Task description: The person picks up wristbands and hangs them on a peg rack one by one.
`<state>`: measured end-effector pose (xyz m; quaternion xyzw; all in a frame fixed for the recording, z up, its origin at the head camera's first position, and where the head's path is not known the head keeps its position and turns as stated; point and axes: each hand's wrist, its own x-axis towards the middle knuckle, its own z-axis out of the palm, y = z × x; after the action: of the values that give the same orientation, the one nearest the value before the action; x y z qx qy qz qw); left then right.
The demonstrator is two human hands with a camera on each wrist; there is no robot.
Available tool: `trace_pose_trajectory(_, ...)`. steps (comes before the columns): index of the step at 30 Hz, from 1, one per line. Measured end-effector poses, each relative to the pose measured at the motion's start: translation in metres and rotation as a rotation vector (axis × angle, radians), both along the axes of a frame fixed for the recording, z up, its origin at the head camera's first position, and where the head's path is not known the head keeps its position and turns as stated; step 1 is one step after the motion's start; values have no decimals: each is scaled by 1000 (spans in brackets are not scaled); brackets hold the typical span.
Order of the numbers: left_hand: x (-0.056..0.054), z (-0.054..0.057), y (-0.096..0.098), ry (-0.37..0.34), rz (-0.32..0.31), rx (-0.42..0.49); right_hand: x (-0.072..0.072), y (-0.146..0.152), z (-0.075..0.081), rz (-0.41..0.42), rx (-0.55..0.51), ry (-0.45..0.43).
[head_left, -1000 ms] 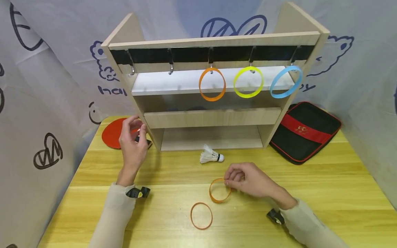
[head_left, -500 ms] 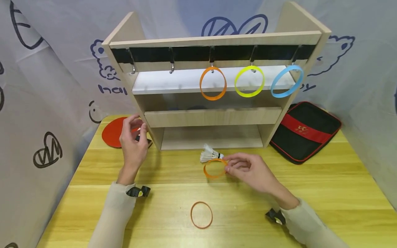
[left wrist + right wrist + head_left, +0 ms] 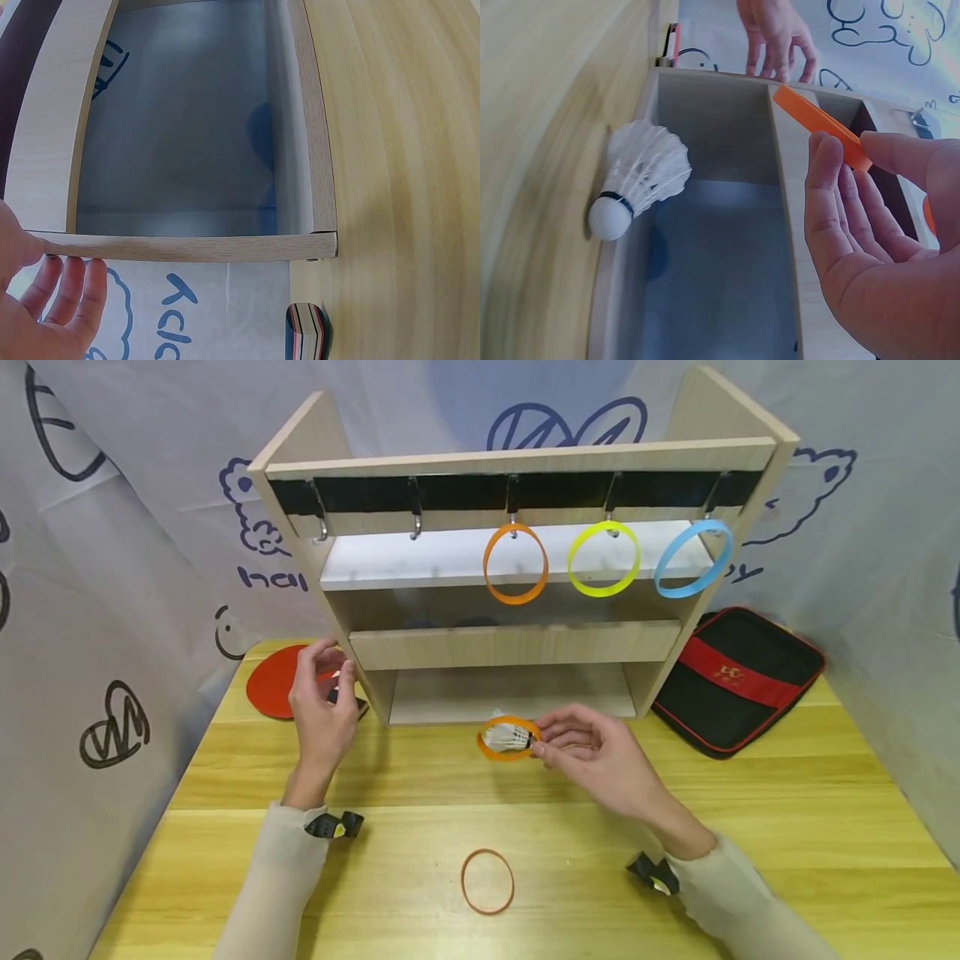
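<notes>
Orange ring [image 3: 819, 121] is pinched in the right hand [image 3: 611, 764].

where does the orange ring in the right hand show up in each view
Head: the orange ring is just below centre, held by the right hand, with the shuttlecock showing through it.
Left wrist: not in it.
Right wrist: right of centre, upper half, seen nearly edge-on.
Shared landmark: the wooden shelf, in all three views.
</notes>
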<state>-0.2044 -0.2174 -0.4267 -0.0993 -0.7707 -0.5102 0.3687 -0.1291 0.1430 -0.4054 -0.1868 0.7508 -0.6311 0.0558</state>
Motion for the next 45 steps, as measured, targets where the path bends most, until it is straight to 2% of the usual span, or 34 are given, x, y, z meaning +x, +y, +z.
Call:
trace_pose_trajectory(14, -1, 1, 1, -2, 4, 0, -1, -19, 28, -26, -109, 91)
trace_pose_trajectory(22, 0, 1, 1, -1, 10, -4, -5, -32, 49, -49, -149, 231)
trace_pose_trajectory(26, 1, 1, 1, 0, 3, 2, -10, -40, 61, -68, -152, 331)
trace_pose_trajectory(30, 1, 1, 1, 8, 6, 1, -14, -50, 74, -84, -179, 396)
trace_pose_trajectory(38, 1, -2, 0, 3, 11, 12, -27, -74, 96, -91, -275, 455)
trace_pose_trajectory(45, -1, 0, 0, 7, 11, 7, -39, -90, 114, -101, -316, 483)
